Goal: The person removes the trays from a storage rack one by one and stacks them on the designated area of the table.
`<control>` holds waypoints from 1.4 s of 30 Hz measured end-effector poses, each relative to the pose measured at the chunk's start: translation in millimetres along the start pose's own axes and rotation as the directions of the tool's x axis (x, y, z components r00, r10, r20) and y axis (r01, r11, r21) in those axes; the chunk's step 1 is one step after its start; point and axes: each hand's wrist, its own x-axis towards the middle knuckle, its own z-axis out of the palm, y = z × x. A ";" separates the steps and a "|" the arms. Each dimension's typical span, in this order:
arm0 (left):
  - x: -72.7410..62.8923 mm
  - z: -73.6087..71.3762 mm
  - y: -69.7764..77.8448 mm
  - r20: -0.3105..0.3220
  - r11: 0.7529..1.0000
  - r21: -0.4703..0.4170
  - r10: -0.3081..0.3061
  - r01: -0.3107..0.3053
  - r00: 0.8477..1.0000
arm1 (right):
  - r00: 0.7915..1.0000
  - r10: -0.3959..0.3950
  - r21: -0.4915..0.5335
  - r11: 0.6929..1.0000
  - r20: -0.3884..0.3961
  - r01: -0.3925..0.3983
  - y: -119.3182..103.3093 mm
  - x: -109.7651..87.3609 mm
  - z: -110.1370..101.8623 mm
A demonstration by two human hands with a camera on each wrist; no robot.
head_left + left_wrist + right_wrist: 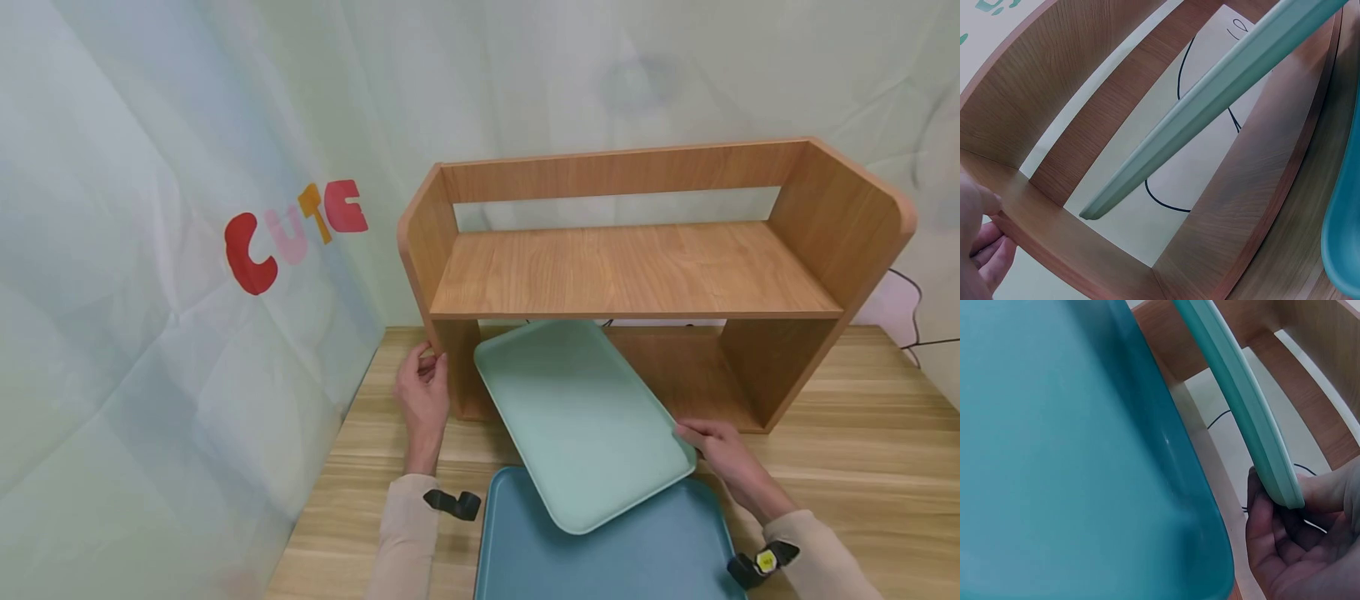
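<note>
A light green tray (577,417) slants into the lower compartment of a two-tier wooden desktop shelf (637,271), its far end under the middle board. My right hand (723,458) pinches the tray's near right corner, thumb on one face and fingers beneath, as the right wrist view shows on the tray (1254,419). With thumb and fingers on either side, my left hand (424,396) grips the front edge of the shelf's left side panel (1054,250). Below the green tray, a blue tray (600,554) lies on the table, partly covered from above.
The wood-grain table (847,475) stretches around the shelf. Pale cloth hangs behind and at the left, bearing the coloured letters "CUTE" (251,254). A thin black cable (917,308) runs behind the shelf at the right.
</note>
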 end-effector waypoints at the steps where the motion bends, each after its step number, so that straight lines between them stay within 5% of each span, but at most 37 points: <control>1: 0.1 0.2 -0.1 -0.004 1.000 -0.004 0.007 -0.007 1.000 | 1.000 -0.001 -0.008 1.000 0.006 0.001 0.7 -0.3 -1.3; 26: 0.6 -1.5 1.2 0.009 1.000 -0.001 0.018 -0.018 1.000 | 0.986 -0.074 -0.071 0.994 0.150 0.085 13.7 -5.5 -18.9; 42: -0.5 -2.2 4.5 0.033 0.999 0.023 -0.031 0.031 0.999 | 0.968 -0.115 -0.133 0.980 0.224 0.147 19.5 -6.5 -28.1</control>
